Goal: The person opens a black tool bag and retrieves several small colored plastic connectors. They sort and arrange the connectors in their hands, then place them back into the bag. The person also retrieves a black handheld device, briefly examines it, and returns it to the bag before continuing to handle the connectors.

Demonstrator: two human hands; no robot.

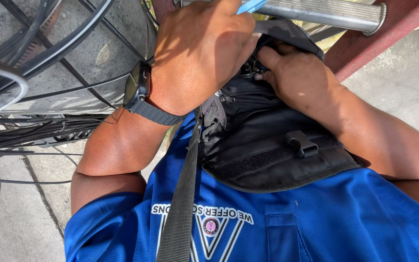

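Observation:
A black zippered pouch hangs on a black strap against my blue shirt. My left hand, with a dark watch on the wrist, grips the top of the pouch at its opening and also holds a thin blue item that sticks out above the knuckles. My right hand has its fingers curled into the pouch's open top, their tips hidden inside. What the fingers touch inside cannot be seen.
A bundle of black cables and a bicycle wheel rim lie on the concrete ground at the left. A ribbed metal tube and a red beam cross the top right.

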